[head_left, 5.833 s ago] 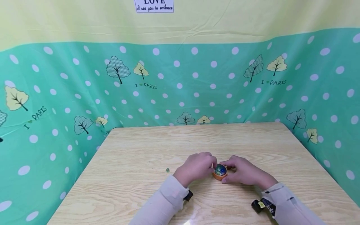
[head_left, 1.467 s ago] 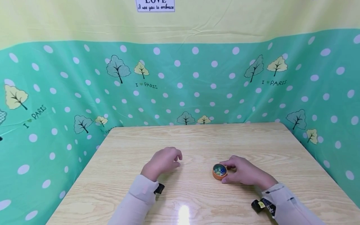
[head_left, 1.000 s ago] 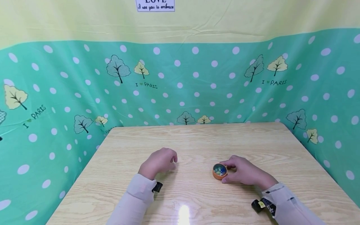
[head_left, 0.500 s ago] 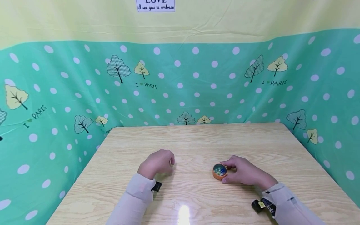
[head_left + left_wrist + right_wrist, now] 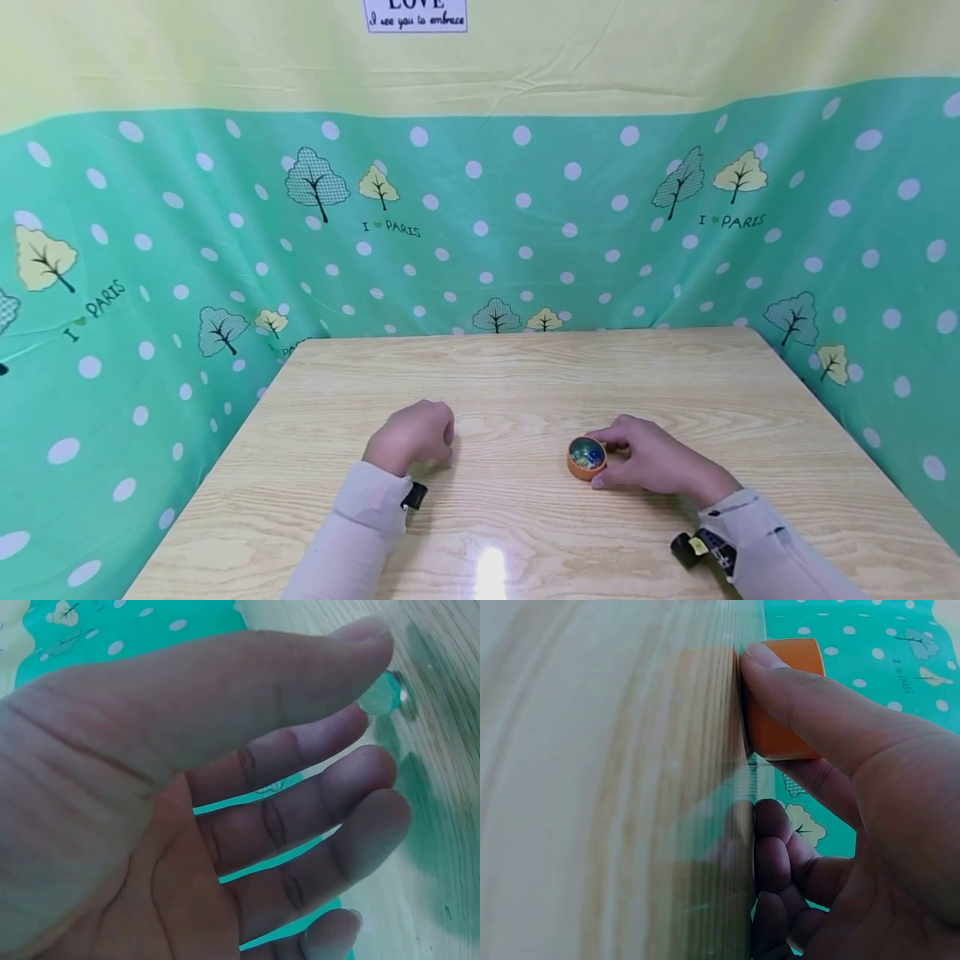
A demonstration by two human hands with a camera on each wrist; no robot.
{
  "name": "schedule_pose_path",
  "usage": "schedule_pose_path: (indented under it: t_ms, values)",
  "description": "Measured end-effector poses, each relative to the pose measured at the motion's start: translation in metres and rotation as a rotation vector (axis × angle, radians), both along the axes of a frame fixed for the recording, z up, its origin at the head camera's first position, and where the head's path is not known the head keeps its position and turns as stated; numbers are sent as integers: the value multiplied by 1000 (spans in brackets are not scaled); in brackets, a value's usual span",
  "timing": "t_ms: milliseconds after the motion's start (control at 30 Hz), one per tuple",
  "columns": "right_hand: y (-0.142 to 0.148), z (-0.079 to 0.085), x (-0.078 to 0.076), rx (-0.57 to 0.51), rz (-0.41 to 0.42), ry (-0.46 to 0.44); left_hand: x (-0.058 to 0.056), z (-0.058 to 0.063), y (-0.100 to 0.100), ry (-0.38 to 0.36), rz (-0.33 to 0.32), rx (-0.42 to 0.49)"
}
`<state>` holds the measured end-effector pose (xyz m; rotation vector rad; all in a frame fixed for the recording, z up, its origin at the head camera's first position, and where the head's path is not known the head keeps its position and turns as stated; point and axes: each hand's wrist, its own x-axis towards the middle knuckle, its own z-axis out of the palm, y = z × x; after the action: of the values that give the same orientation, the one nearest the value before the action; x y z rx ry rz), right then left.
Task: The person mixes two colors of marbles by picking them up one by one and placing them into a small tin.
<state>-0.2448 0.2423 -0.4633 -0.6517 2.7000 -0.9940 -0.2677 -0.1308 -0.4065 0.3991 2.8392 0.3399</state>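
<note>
At the table's middle left, my left hand point(image 5: 411, 437) reaches down to the wood. Its thumb and index fingertip pinch a small clear greenish marble point(image 5: 384, 693) close to the tabletop; the other fingers bend loosely. The head view hides this marble behind the hand. My right hand point(image 5: 648, 457) holds a small round orange cup point(image 5: 583, 474) by its side, thumb in front and index finger behind. The cup stands upright on the table, with shiny blue and green glassy pieces point(image 5: 587, 452) inside. In the right wrist view its orange wall point(image 5: 795, 720) touches the tabletop.
The light wooden table point(image 5: 510, 375) stretches around both hands. A green dotted cloth point(image 5: 517, 225) hangs behind it and at both sides. Black wrist cameras sit below the left cuff point(image 5: 414, 497) and the right cuff point(image 5: 686, 550). Light glares near the front.
My left hand has left the cup and moved left to where a marble lay, its thumb and fingers drawing together. My right hand and the cup have stayed in place.
</note>
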Motion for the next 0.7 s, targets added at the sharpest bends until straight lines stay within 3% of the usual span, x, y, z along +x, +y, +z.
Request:
schedule_pose_path:
  t_ms: [367,700]
  values:
    - [-1,1,0,10,-15,-14,2,-1,-1,-48,9,-3]
    - [-1,1,0,11,-11,1,3,-4,-1,-25,5,-18]
